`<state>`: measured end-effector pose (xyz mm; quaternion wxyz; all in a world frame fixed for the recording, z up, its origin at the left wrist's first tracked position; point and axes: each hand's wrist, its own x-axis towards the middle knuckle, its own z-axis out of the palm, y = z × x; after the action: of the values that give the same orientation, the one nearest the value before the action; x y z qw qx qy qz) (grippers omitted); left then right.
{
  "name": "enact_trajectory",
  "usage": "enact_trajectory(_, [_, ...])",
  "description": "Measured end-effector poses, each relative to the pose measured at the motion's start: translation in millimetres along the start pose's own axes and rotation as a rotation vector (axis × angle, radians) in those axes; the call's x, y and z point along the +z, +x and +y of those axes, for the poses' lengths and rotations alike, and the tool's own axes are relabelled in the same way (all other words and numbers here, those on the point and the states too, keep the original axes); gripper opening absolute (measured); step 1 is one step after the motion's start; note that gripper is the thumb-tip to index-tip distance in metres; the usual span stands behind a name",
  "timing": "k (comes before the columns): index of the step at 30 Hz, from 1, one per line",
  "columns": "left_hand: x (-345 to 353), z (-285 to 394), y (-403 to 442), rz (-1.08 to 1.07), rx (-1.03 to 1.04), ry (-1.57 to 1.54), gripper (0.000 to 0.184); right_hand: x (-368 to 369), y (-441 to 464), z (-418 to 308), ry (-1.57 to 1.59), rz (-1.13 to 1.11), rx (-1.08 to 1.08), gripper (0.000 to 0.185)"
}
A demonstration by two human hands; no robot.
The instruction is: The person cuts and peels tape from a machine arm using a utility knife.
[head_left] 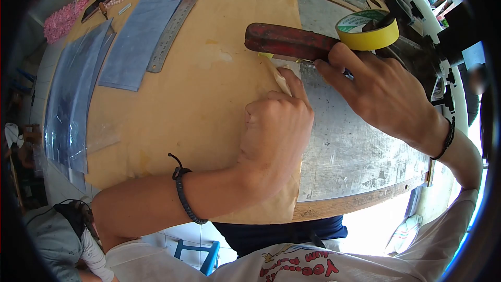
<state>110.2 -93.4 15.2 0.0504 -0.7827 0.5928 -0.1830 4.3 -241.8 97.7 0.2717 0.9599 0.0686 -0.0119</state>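
My left hand (276, 125) is closed on a small cream-coloured piece (280, 79) whose thin end sticks up past my fingers, over the right edge of the brown paper sheet (209, 99). Just to the right, my right hand (378, 89) has its fingers wrapped round the end of a long, worn red tool (287, 40), which points left above the paper. A roll of yellow tape (369, 34) is right behind that hand. Below both hands lies a scratched metal plate (349, 151).
Grey-blue sheets (148, 31) and a steel ruler (180, 26) lie on the left part of the table, beside a plastic-wrapped pack (70, 104). A phone (103, 1) and pink beaded item (65, 18) are farther back. Another person (57, 240) is at the lower left.
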Motion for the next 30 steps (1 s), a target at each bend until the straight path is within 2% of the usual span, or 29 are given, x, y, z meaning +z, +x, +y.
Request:
enact_trajectory(24, [-3,3,1,-0.04,-0.015,0.055,0.058,-8,11,1,-0.034,-0.165,-0.057,0.04])
enact_trajectory(30, [-1,-1,2,0.014,-0.011,0.001,0.059,-6,4,-6,-0.104,-0.091,-0.04,0.04])
